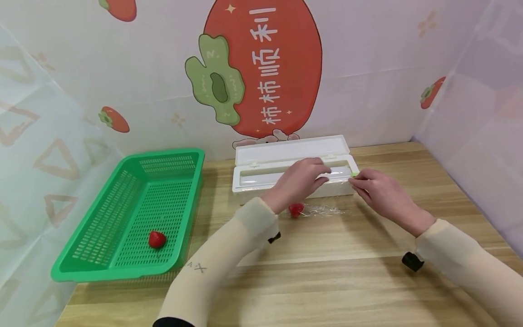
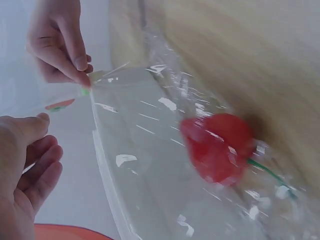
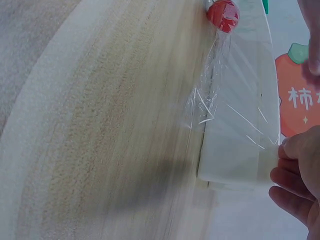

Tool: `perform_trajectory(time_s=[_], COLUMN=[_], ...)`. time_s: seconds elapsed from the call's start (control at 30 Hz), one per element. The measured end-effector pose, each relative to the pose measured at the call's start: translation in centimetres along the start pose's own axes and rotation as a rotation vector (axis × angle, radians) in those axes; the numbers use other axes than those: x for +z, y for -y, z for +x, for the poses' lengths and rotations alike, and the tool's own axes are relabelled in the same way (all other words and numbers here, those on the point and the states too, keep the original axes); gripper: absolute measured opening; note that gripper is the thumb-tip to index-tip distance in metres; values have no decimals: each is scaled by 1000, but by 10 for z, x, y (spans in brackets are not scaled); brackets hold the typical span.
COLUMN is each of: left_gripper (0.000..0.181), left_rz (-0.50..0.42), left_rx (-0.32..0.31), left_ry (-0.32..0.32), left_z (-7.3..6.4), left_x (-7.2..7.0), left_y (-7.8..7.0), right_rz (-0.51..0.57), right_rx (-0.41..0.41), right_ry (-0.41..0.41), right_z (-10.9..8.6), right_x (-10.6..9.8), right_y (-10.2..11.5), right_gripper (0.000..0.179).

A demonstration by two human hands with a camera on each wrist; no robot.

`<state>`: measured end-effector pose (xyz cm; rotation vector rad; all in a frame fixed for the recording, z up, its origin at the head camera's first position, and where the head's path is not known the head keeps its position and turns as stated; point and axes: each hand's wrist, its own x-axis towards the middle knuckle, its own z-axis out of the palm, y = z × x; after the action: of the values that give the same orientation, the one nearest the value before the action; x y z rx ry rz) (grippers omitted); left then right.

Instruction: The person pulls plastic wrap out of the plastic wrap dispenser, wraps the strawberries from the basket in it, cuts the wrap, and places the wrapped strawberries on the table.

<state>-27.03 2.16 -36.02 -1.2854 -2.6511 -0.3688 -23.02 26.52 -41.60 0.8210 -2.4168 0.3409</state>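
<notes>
A white cling film dispenser box stands by the back wall with its lid raised. My left hand is over its middle, fingers loosely bent with nothing between them. At the right end, my right hand pinches the small green slide cutter between thumb and fingers. Clear cling film hangs down the box front onto the table. Wrapped in the film, a red fruit-like piece with a thin green stem lies before the box; in the head view the left hand is just above it.
On the left stands a green plastic basket with slotted sides. One red fruit-like piece lies in it. The wooden table meets a printed cloth wall at the back and cloth sides left and right.
</notes>
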Motion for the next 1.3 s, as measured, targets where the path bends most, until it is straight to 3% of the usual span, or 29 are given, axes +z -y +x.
perform_trajectory(time_s=[0.23, 0.43, 0.63, 0.9, 1.13, 1.3], left_gripper=[25, 28, 23, 31, 31, 32], left_rz=[30, 39, 20, -1, -10, -9], left_rx=[35, -7, 17, 22, -55, -64], left_ry=[36, 108, 115, 82, 131, 135], left_z=[41, 59, 69, 75, 78, 78], left_x=[14, 29, 39, 45, 39, 38], left_y=[-10, -17, -23, -24, -29, -29], right_rz=[12, 11, 23, 44, 36, 29], right_rx=[-19, -34, -38, -35, -7, 1], right_ry=[-13, -9, 7, 21, 84, 117], right_z=[0, 0, 2, 5, 10, 13], right_x=[3, 2, -2, -5, -9, -11], right_y=[0, 1, 1, 3, 4, 4], right_gripper=[17, 19, 19, 15, 9, 6])
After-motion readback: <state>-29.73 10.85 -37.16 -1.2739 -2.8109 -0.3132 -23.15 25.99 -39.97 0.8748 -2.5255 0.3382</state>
